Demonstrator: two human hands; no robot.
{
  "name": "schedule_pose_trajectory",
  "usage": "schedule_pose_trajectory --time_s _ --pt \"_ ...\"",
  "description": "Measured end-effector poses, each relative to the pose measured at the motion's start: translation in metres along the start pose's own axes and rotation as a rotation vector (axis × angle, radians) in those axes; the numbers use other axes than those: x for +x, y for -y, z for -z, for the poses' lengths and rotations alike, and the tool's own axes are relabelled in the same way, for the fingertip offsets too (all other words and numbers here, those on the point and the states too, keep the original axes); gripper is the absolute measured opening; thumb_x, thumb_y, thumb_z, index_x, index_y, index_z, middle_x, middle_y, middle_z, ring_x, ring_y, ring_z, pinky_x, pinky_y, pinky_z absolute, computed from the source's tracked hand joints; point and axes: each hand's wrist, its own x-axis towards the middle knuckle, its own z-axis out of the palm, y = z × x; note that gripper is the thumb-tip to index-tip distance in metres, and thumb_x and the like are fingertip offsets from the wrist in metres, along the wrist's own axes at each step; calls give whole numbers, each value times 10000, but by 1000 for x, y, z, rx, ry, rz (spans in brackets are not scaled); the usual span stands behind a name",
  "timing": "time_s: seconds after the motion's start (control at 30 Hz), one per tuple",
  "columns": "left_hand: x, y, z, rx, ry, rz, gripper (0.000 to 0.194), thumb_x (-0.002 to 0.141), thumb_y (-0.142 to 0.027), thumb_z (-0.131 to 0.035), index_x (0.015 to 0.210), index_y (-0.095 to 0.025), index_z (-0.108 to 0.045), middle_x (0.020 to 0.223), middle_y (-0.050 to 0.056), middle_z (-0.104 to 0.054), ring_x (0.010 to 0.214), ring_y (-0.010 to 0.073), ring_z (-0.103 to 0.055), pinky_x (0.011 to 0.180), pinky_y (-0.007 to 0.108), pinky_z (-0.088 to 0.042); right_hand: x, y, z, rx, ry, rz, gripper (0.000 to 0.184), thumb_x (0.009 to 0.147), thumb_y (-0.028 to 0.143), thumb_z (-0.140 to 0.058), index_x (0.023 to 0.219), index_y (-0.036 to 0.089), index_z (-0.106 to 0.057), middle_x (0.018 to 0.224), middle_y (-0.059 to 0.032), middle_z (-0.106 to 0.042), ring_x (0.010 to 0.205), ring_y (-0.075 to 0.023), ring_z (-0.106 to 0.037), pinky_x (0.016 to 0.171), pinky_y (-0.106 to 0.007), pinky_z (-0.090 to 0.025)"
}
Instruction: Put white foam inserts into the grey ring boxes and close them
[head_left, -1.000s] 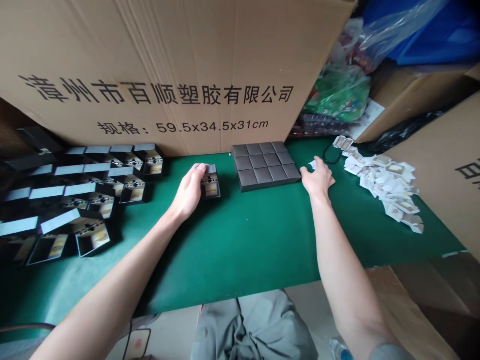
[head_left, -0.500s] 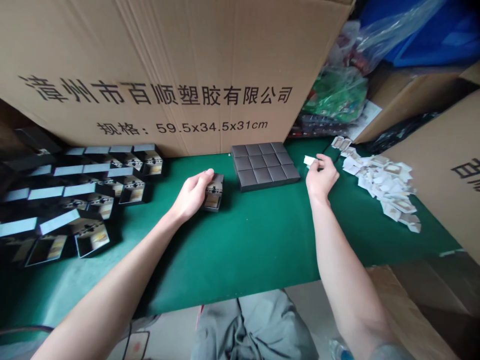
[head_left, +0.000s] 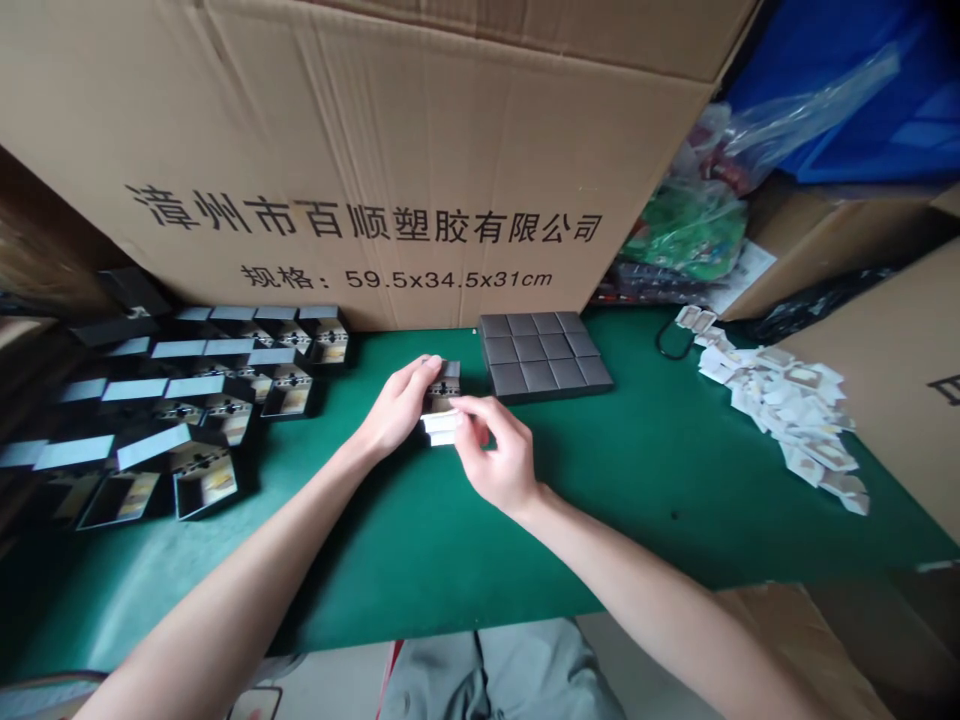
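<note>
My left hand (head_left: 401, 400) grips a small dark hinged box (head_left: 448, 374) from its left side, with the lid raised, above the green tabletop. In my right hand (head_left: 501, 450) a small white folded insert (head_left: 440, 428) is pinched between thumb and fingers. The insert is at the near edge of the open box, and whether it has entered the box I cannot tell. Just behind and right of my hands lies a block of closed dark boxes (head_left: 544, 352) set in rows.
Several open dark boxes (head_left: 206, 480) stand in rows at the left. A heap of white inserts (head_left: 787, 405) is spread at the right. A large cardboard carton (head_left: 420, 130) closes off the back of the green table (head_left: 600, 530); plastic bags (head_left: 690, 225) lie behind right.
My right hand has moved left from near the white heap to the box, carrying the white insert. My left hand still holds the box. The camera view has shifted slightly.
</note>
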Motion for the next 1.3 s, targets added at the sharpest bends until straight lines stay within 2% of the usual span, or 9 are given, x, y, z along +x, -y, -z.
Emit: schedule_pose_trajectory --time_s 0.2,0.33,0.47,0.7,0.8,0.87,0.97,1.2,1.3 --pt "3 4 2 -76 21 23 504 970 -680 -522 970 -198 -670 912 52 -687 836 237 -616 731 319 -478 0 -14 -2 16 -7 -208 169 1019 278 -559 1136 236 -673 980 -49 -787 759 -150 -730 661 -263 -623" --pt "6 10 2 -207 46 31 534 960 -698 -544 1127 -213 -693 976 54 -708 820 223 -627 686 304 -495 1 -17 -1 4 44 -168 191 1019 286 -551 1162 242 -670 990 -46 -785 773 -146 -740 683 -267 -638" --pt "7 14 -2 -339 53 5 602 938 -709 -603 1307 -238 -662 1149 74 -724 944 230 -676 768 299 -540 2 -18 0 7 35 -162 191 1015 263 -556 1161 234 -676 993 -40 -782 762 -130 -737 669 -242 -628" --pt "7 20 -7 -400 131 32 734 861 -784 -660 1284 -184 -660 1104 112 -767 902 230 -713 777 308 -540 7 -26 6 -31 38 -145 228 1022 262 -527 1167 228 -699 972 -48 -775 782 -141 -726 695 -264 -629" --pt "6 14 -7 -489 157 28 686 803 -705 -789 1244 -194 -667 1119 102 -771 957 230 -726 830 307 -550 8 -29 8 -39 17 -141 219 1022 269 -538 1171 235 -694 973 -45 -777 762 -141 -724 684 -268 -630" --pt "5 10 -7 -527 148 33 583 737 -543 -917 1158 -207 -694 1085 70 -778 954 206 -728 845 282 -551 8 -31 8 -28 2 -153 212 1016 265 -548 1172 238 -689 979 -43 -782 772 -144 -733 681 -268 -632" --pt "4 7 -6 -516 130 50 448 722 -369 -955 1082 -212 -740 1092 51 -782 1013 194 -723 926 279 -552 8 -33 9 -19 -9 -175 208 1013 267 -550 1167 237 -687 1001 -47 -788 812 -150 -750 702 -269 -642" --pt "-3 0 -6 -556 213 218 398 813 -399 -870 1154 -272 -709 1194 51 -762 1110 256 -727 966 459 -636 7 -32 7 6 -15 -168 210 1013 239 -560 1180 241 -687 1053 -50 -795 885 -148 -764 747 -259 -652" --pt "-4 -2 -6 -587 237 250 408 784 -363 -883 1133 -267 -696 1149 43 -763 1091 248 -738 948 456 -659 8 -32 9 9 -19 -162 207 1008 225 -567 1176 240 -688 1060 -45 -798 898 -143 -768 756 -250 -654"
